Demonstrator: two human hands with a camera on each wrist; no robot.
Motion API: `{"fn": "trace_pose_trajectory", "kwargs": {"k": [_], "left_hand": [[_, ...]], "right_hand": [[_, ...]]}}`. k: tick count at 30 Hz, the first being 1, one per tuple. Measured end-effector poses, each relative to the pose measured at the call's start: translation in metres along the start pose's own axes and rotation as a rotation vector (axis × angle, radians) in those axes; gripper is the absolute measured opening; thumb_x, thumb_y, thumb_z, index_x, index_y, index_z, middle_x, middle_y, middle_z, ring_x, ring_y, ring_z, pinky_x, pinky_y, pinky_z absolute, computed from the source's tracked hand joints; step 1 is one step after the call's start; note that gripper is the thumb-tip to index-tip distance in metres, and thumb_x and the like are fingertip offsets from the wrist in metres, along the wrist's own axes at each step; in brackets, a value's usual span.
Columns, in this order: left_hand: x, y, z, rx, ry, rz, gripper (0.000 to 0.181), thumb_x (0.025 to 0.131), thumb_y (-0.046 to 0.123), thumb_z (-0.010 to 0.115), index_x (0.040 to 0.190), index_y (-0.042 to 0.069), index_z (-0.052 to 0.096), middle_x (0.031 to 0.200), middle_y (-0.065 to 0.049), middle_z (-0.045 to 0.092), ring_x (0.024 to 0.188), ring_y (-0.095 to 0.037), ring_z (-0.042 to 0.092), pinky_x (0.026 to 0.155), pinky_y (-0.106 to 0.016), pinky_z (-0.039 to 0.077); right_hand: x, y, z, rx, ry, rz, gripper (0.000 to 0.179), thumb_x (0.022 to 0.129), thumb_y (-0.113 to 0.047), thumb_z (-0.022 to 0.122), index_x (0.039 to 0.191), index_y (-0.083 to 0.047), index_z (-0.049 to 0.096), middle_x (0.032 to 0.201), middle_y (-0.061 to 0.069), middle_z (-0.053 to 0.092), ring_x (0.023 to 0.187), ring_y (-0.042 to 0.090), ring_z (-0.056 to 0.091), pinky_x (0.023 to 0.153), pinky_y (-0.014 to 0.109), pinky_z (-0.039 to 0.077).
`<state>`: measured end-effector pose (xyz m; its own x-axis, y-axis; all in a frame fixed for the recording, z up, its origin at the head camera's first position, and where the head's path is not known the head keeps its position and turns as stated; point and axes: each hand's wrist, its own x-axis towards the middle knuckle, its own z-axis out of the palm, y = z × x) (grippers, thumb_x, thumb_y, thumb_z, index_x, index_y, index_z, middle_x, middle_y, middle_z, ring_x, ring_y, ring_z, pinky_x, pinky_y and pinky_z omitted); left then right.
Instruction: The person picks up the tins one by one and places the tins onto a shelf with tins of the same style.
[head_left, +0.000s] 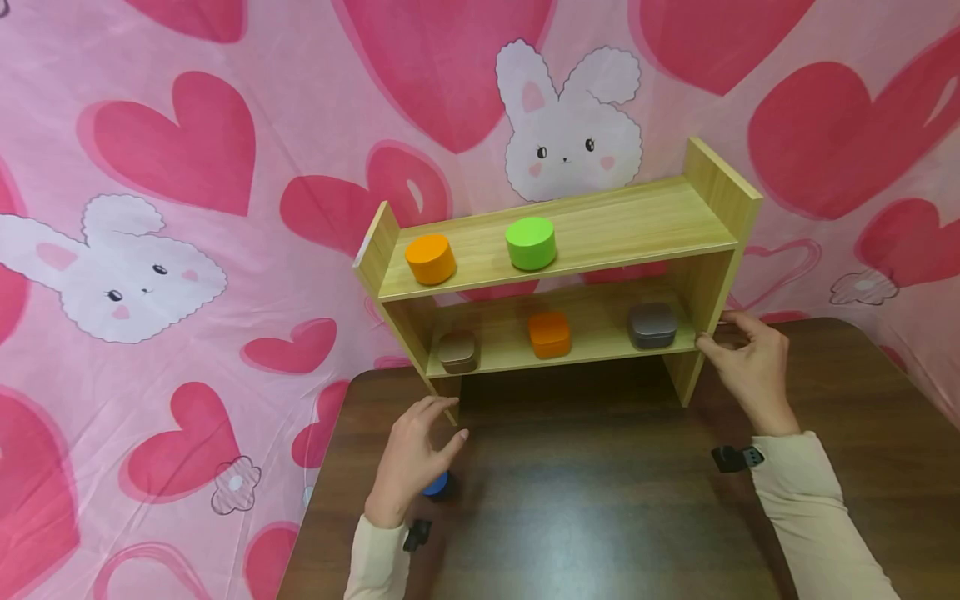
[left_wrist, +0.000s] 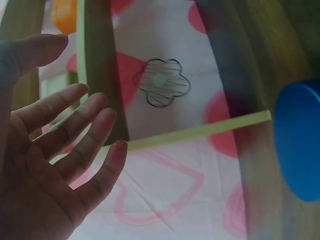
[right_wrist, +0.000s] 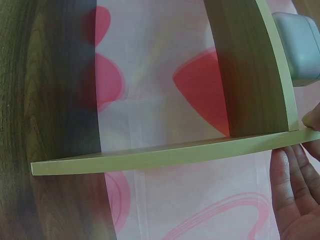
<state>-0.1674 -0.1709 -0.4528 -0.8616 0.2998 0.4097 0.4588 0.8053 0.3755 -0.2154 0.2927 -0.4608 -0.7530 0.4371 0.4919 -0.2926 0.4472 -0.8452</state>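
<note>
A two-tier wooden shelf (head_left: 600, 225) stands on the dark table. My right hand (head_left: 750, 367) grips its right side panel (right_wrist: 165, 156) at the lower board, thumb on the front edge and fingers along the outer face. By the shelf's left leg, my left hand (head_left: 412, 454) is held with fingers spread and nothing in them. An orange round tin (head_left: 431, 260) and a green round tin (head_left: 531, 243) sit on the upper board. Along the lower board are a brown tin (head_left: 458, 352), an orange square tin (head_left: 550, 335) and a grey tin (head_left: 652, 325).
A blue round object (left_wrist: 300, 140) rests on the table (head_left: 570, 500) beside the left hand, partly hidden by it in the head view. Behind the shelf hangs a pink cloth (head_left: 300, 275) printed with hearts and rabbits.
</note>
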Motion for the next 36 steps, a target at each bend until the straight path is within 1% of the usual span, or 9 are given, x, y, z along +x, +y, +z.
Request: {"fn": "trace_pose_trajectory", "kwargs": {"k": [5, 12, 14, 19, 23, 31, 36], "left_hand": [[-0.005, -0.007, 0.002, 0.017, -0.016, -0.029, 0.045, 0.085, 0.029, 0.085, 0.126, 0.014, 0.074, 0.120, -0.002, 0.074, 0.115, -0.025, 0.072, 0.101, -0.046, 0.058], [-0.011, -0.015, 0.008, 0.029, -0.032, -0.037, 0.046, 0.083, 0.028, 0.087, 0.124, 0.012, 0.074, 0.118, -0.003, 0.075, 0.113, -0.026, 0.071, 0.098, -0.049, 0.058], [-0.012, -0.018, 0.010, 0.029, -0.050, -0.053, 0.046, 0.082, 0.027, 0.088, 0.123, 0.012, 0.074, 0.118, -0.004, 0.075, 0.113, -0.027, 0.071, 0.098, -0.050, 0.058], [-0.016, -0.024, 0.012, 0.005, -0.089, -0.116, 0.047, 0.081, 0.026, 0.090, 0.123, 0.011, 0.074, 0.120, -0.005, 0.074, 0.114, -0.028, 0.070, 0.102, -0.052, 0.056], [-0.019, -0.028, 0.013, -0.006, -0.112, -0.148, 0.050, 0.080, 0.025, 0.090, 0.124, 0.010, 0.074, 0.122, -0.009, 0.074, 0.114, -0.030, 0.069, 0.102, -0.054, 0.055], [-0.024, -0.035, 0.015, 0.002, -0.141, -0.158, 0.056, 0.078, 0.024, 0.091, 0.129, 0.010, 0.071, 0.125, -0.011, 0.073, 0.116, -0.033, 0.068, 0.104, -0.057, 0.054], [-0.028, -0.041, 0.017, -0.001, -0.151, -0.165, 0.058, 0.077, 0.023, 0.092, 0.129, 0.008, 0.071, 0.124, -0.012, 0.073, 0.115, -0.033, 0.069, 0.101, -0.057, 0.055]], "right_hand": [[0.000, 0.001, 0.000, -0.003, 0.003, 0.001, 0.022, 0.079, 0.005, 0.076, 0.101, 0.009, 0.076, 0.073, -0.043, 0.058, 0.065, -0.024, 0.057, 0.062, -0.002, 0.045], [-0.001, 0.000, 0.000, 0.011, -0.004, 0.004, 0.023, 0.079, 0.005, 0.076, 0.101, 0.010, 0.075, 0.073, -0.042, 0.059, 0.068, -0.023, 0.058, 0.064, -0.001, 0.046], [-0.001, 0.000, 0.000, 0.015, -0.006, 0.004, 0.023, 0.079, 0.005, 0.076, 0.101, 0.010, 0.075, 0.072, -0.042, 0.059, 0.068, -0.023, 0.058, 0.065, -0.001, 0.047], [-0.001, -0.002, 0.000, 0.013, -0.008, 0.003, 0.023, 0.079, 0.005, 0.076, 0.102, 0.009, 0.075, 0.072, -0.042, 0.058, 0.068, -0.022, 0.059, 0.064, -0.001, 0.047], [-0.001, -0.002, 0.000, 0.014, -0.012, 0.010, 0.024, 0.079, 0.005, 0.076, 0.102, 0.010, 0.075, 0.072, -0.042, 0.059, 0.066, -0.022, 0.059, 0.064, -0.001, 0.047], [0.000, -0.002, -0.001, -0.012, 0.002, 0.001, 0.023, 0.079, 0.004, 0.077, 0.101, 0.008, 0.076, 0.073, -0.043, 0.058, 0.065, -0.024, 0.056, 0.063, -0.002, 0.045], [0.000, -0.001, 0.000, -0.011, -0.002, 0.010, 0.023, 0.079, 0.004, 0.076, 0.101, 0.008, 0.076, 0.073, -0.043, 0.058, 0.064, -0.023, 0.057, 0.062, -0.001, 0.045]]}}
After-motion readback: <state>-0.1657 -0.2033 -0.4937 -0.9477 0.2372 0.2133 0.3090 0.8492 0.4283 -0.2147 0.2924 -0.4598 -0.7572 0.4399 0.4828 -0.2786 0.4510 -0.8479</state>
